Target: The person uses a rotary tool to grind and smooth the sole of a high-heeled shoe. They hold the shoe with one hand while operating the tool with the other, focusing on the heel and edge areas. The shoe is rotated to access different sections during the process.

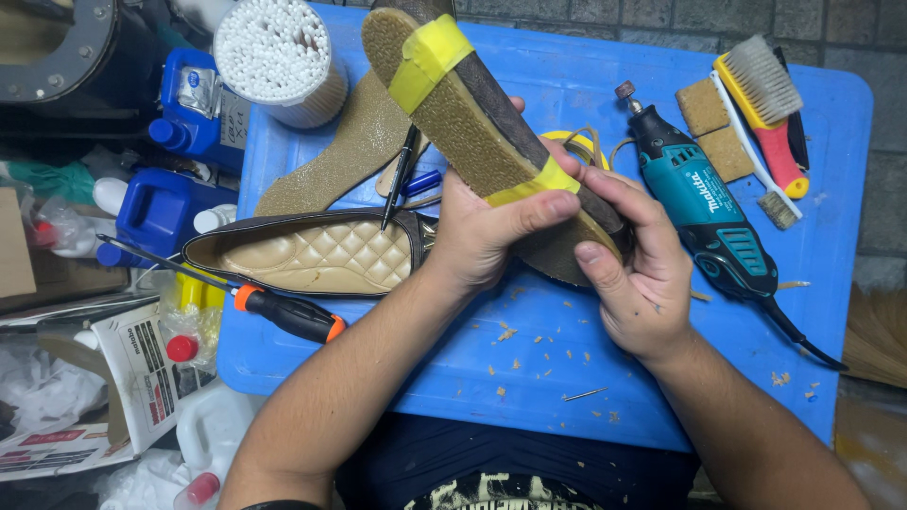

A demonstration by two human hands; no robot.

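Both my hands hold a flat shoe (463, 123) upside down, its tan sole facing up and two bands of yellow tape wrapped around it. My left hand (491, 236) grips its heel end from the left, thumb pressed on the lower tape band. My right hand (638, 264) clasps the same end from the right, thumb on the sole's edge. A second flat shoe (312, 253) with a quilted beige insole lies on the blue board (529, 359) to the left.
A teal rotary tool (704, 203) lies right of my hands, with a brush (765, 104) and sponge blocks (713, 123) beyond. A loose sole (340, 151), pen (399, 179), orange-handled screwdriver (283, 314), cotton swab tub (279, 57) and blue bottles (161, 203) sit left. Shavings dot the board.
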